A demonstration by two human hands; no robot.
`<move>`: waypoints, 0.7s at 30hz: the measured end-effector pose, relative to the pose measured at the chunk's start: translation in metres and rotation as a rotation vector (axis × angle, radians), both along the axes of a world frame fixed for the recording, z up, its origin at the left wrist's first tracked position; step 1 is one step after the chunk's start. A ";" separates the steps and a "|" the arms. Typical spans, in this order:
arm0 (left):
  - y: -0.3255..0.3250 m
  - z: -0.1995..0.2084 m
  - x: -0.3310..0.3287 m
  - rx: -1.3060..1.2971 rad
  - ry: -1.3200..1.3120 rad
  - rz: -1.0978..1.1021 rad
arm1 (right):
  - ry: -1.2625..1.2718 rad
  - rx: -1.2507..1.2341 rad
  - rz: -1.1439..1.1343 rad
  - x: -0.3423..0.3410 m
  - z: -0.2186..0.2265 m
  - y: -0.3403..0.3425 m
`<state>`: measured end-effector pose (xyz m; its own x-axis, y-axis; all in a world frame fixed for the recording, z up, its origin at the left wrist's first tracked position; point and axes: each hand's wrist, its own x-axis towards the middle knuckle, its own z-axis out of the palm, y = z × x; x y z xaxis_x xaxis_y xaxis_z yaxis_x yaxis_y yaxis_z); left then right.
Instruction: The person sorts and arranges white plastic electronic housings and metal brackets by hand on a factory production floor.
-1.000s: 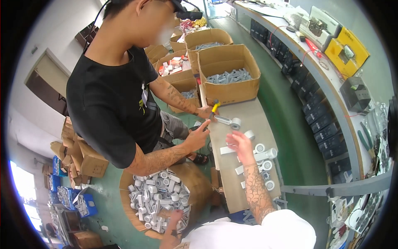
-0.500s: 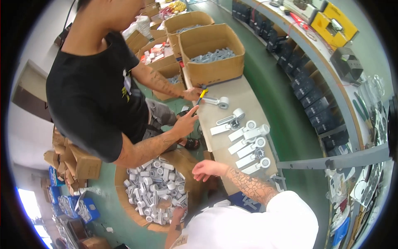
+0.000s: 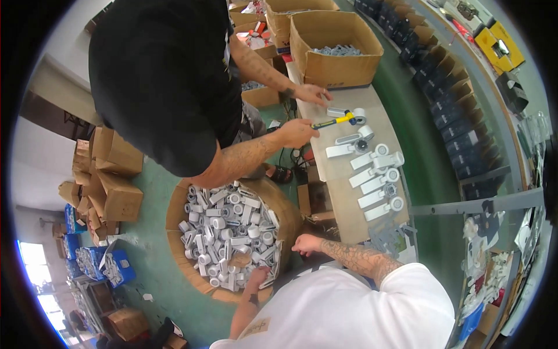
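Note:
My left hand (image 3: 259, 275) reaches into a large round-sided cardboard box (image 3: 174, 224), its fingers bent against the white plastic parts (image 3: 228, 224) heaped inside. What it grips there is hidden. Just past the box's right rim hovers my right hand (image 3: 306, 244), fingers loosely curved and apart, nothing seen in them. Across from me, a co-worker in a black shirt holds a yellow-and-black hammer (image 3: 335, 122) over a white part with a ring end (image 3: 360, 116) on the table (image 3: 343, 192). The co-worker's other hand (image 3: 312, 94) is spread beside that part.
Several white arm-shaped parts (image 3: 372, 174) lie in a row on the table. A tall cardboard box (image 3: 337, 70) of grey parts stands at its far end. Metal shelving (image 3: 488, 206) with dark boxes lines the right. Cardboard boxes (image 3: 119, 198) and blue bins (image 3: 120, 269) stand left.
The view has shifted. My right hand has come down toward the box rim, and my left hand remains among the parts. The co-worker's hammer has swung from upright to nearly level over the part.

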<state>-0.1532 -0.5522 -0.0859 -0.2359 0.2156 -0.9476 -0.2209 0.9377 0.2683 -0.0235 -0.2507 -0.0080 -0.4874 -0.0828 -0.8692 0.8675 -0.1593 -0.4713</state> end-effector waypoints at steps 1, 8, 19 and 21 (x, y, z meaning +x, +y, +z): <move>-0.024 -0.012 -0.006 0.056 0.044 0.063 | -0.036 0.002 -0.008 -0.006 -0.006 -0.008; -0.059 0.025 -0.064 -0.124 0.410 0.078 | -0.171 0.046 -0.015 -0.021 -0.026 -0.063; -0.226 -0.010 -0.100 -0.378 0.383 0.739 | -0.392 0.386 -0.252 -0.032 -0.079 -0.172; -0.226 -0.016 -0.111 -0.338 0.323 1.133 | -0.428 0.454 -0.284 -0.022 -0.099 -0.176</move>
